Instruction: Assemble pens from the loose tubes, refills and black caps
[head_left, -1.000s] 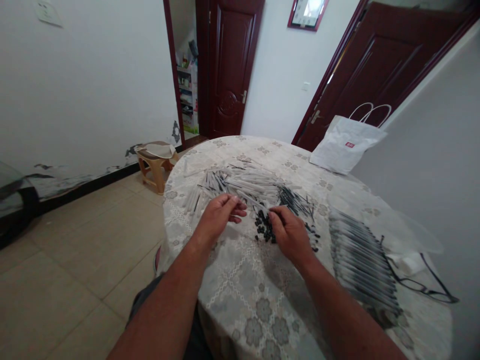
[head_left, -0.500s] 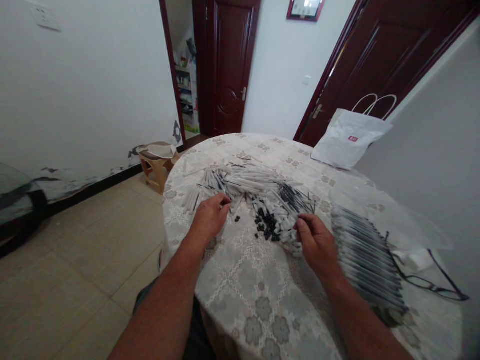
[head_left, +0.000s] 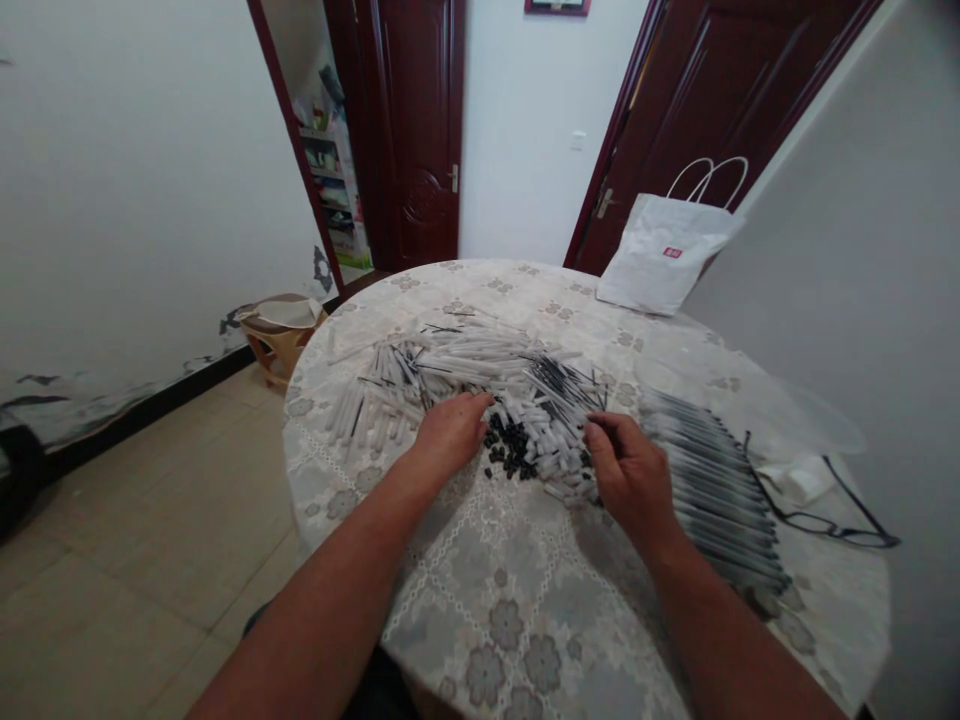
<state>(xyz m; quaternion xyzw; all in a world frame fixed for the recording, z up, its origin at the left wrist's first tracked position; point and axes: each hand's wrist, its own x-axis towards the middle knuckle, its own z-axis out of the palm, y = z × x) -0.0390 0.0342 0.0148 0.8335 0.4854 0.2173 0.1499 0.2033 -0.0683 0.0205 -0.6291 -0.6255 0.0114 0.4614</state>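
Note:
My left hand point(head_left: 452, 432) reaches over the table with its fingers pressed together at the left edge of a heap of small black plugs point(head_left: 511, 450). Whatever its fingertips may hold is too small to tell. My right hand point(head_left: 628, 462) is curled, thumb against fingers, beside a pile of short white pieces point(head_left: 551, 440) that look like pen caps; its contents are hidden. Behind the hands lie many white pen barrels point(head_left: 472, 352) and a bundle of thin dark pen refills point(head_left: 562, 385). A row of pens point(head_left: 712, 490) is laid side by side to the right of my right hand.
A patterned cloth covers the round table point(head_left: 517, 620). Black-framed glasses point(head_left: 814, 522) and clear plastic film point(head_left: 795, 410) lie at the right. A white paper bag point(head_left: 664, 255) stands at the back right. A stool point(head_left: 277, 335) stands on the floor to the left.
My left hand has moved right, from beside the barrels to the black plugs. My right hand stays by the white pieces. The view has shifted a little to the right.

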